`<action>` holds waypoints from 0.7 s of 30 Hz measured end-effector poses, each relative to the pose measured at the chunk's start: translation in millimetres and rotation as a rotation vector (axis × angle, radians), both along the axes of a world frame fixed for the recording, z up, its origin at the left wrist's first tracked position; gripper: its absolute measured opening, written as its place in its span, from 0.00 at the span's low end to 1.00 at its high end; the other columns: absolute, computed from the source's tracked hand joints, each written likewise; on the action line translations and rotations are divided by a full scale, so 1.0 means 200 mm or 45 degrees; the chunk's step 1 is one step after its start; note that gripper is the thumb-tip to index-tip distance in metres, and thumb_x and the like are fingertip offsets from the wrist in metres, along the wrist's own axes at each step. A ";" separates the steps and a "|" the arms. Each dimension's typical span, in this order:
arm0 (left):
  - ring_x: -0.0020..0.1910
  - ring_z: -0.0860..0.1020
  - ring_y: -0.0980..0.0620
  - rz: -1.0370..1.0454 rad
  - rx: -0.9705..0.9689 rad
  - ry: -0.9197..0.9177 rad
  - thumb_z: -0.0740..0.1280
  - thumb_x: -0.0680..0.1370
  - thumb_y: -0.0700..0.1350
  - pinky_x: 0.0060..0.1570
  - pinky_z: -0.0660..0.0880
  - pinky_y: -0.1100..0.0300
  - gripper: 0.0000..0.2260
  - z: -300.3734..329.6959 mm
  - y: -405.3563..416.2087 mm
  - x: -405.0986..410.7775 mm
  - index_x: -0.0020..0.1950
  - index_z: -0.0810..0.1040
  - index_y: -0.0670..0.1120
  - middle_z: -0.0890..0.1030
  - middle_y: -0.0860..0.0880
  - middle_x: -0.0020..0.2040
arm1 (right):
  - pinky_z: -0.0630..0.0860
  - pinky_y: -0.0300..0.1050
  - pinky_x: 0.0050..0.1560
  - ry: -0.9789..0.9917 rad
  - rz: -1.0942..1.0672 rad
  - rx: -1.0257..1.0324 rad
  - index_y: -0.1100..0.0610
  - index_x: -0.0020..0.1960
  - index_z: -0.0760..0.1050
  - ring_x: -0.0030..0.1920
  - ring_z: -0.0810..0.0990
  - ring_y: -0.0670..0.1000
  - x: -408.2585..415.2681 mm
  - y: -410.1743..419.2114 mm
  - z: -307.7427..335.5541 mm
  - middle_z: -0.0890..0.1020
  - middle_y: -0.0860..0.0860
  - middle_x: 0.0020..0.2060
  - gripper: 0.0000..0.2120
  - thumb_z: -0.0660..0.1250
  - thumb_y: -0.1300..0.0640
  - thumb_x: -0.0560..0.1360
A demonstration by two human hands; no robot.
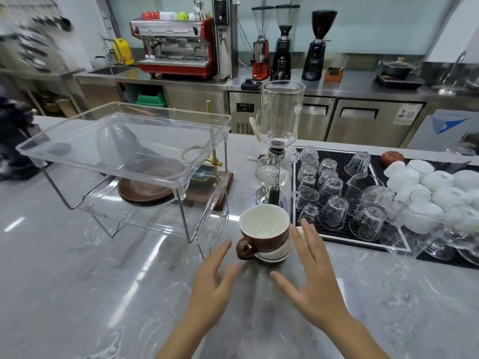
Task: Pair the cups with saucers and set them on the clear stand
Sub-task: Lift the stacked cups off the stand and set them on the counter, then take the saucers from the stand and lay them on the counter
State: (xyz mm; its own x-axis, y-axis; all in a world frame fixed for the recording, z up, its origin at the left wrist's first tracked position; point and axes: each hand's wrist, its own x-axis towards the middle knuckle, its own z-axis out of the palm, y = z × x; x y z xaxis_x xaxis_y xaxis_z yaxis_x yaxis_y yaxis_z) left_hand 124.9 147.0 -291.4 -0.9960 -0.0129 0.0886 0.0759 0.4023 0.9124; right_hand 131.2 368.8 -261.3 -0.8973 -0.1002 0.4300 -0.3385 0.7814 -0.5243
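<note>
Between the two hands, on the grey marbled worktop (77, 294), a brown cup (264, 233) with a white inside stands upright on a small stack of pale saucers (274, 255). Its handle points toward the left hand (211, 288), whose fingers are spread and empty, the fingertips just short of the handle and slightly blurred. The right hand (311, 275) is likewise spread wide and holds nothing; its fingers reach up along the right side of the cup, very near it, and whether they touch it cannot be told.

Beyond the left hand and to its left stands the clear stand (124, 141), a see-through tray on thin metal legs with a second clear shelf below. Nothing rests on its top tray. Seen through it, a brown saucer (150, 185) lies on the worktop behind, along with a wooden base carrying a brass post.

Straight ahead of the cup, past the fingertips of both hands, rises a glass siphon brewer (278, 141). Beyond the right hand and to its right, a black mat (337, 231) carries many upturned clear glasses (334, 213), and farther right are upturned white cups (438, 182).

On the far counter stands a red espresso machine (176, 45) with three grinders to its right.
</note>
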 end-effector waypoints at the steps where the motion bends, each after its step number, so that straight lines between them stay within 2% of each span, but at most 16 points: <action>1: 0.74 0.67 0.63 -0.015 -0.128 0.082 0.62 0.75 0.66 0.73 0.62 0.67 0.30 -0.01 -0.01 0.03 0.73 0.73 0.54 0.73 0.60 0.73 | 0.54 0.59 0.77 0.020 0.012 0.025 0.46 0.80 0.50 0.80 0.49 0.52 0.02 -0.02 0.02 0.49 0.45 0.80 0.42 0.65 0.36 0.73; 5: 0.78 0.59 0.62 -0.026 -0.459 0.372 0.63 0.77 0.61 0.76 0.53 0.67 0.29 0.01 -0.06 0.11 0.76 0.71 0.51 0.69 0.56 0.76 | 0.50 0.57 0.76 0.060 0.067 0.051 0.50 0.80 0.50 0.80 0.48 0.54 0.09 -0.11 0.08 0.51 0.48 0.80 0.41 0.63 0.37 0.74; 9: 0.80 0.59 0.54 0.002 -0.599 0.525 0.61 0.79 0.61 0.76 0.57 0.53 0.29 0.07 -0.13 0.19 0.77 0.68 0.50 0.67 0.52 0.79 | 0.50 0.59 0.76 0.087 0.143 0.087 0.53 0.80 0.53 0.80 0.49 0.54 0.15 -0.22 0.12 0.53 0.51 0.80 0.40 0.61 0.36 0.75; 15: 0.80 0.60 0.52 0.098 -0.601 0.574 0.60 0.80 0.62 0.74 0.61 0.48 0.29 0.12 -0.32 0.27 0.77 0.68 0.50 0.66 0.53 0.79 | 0.51 0.56 0.77 0.127 0.218 0.116 0.54 0.79 0.56 0.79 0.53 0.54 0.19 -0.40 0.14 0.56 0.51 0.79 0.39 0.64 0.38 0.75; 21: 0.80 0.61 0.52 0.163 -0.532 0.529 0.59 0.80 0.62 0.71 0.65 0.42 0.29 0.17 -0.53 0.31 0.77 0.68 0.49 0.66 0.53 0.79 | 0.57 0.54 0.75 0.187 0.289 0.080 0.57 0.77 0.60 0.78 0.58 0.54 0.23 -0.62 0.14 0.60 0.51 0.78 0.38 0.66 0.40 0.74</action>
